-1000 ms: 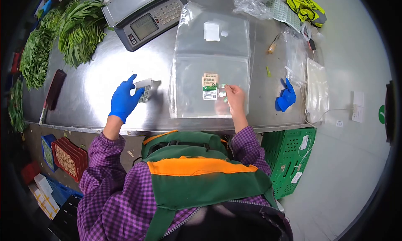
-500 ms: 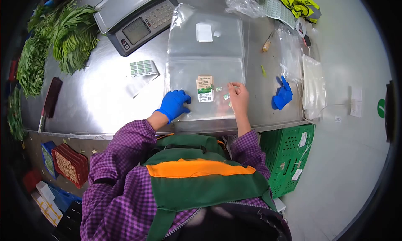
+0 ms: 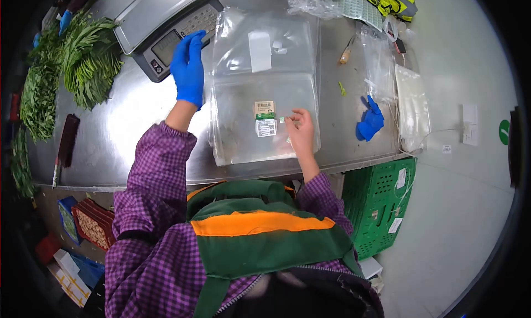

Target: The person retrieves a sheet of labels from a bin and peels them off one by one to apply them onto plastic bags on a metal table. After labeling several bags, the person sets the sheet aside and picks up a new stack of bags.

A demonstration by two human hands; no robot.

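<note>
Holds the blue-gloved left hand (image 3: 189, 77) out beside the scale (image 3: 165, 48), fingers mostly extended and close together, slightly bent at the tips; cannot tell whether gripping anything or touching the scale. Keeps the bare right hand (image 3: 301, 135) low over the right part of the clear bags (image 3: 238, 144), fingers half curled, with fingertips at a small green-and-white sticker (image 3: 282, 120); cannot tell whether pinching it or merely resting beside it.

Just left of those fingertips, shows a printed label (image 3: 265, 119) upright on the lower part of the bags. Farther up, shows white slips (image 3: 260, 51) on the same plastic.

Judging by look, should handle as very light, soft, limp and slippery, apt to slide sheet over sheet or cling together. Best to pinch a single layer at a near corner or along the free right edge, clear of the label, and to steady the rest with a flat palm. For the sticker, probably thin, flexible and easily creased: best to take by one edge between bare thumb and forefinger, touching as little of the back as possible.

Farther out, to the right on the metal table (image 3: 340, 121), shows a crumpled blue glove (image 3: 370, 120); to the far left, bundled greens (image 3: 91, 61) and a dark red brush (image 3: 68, 141).
</note>
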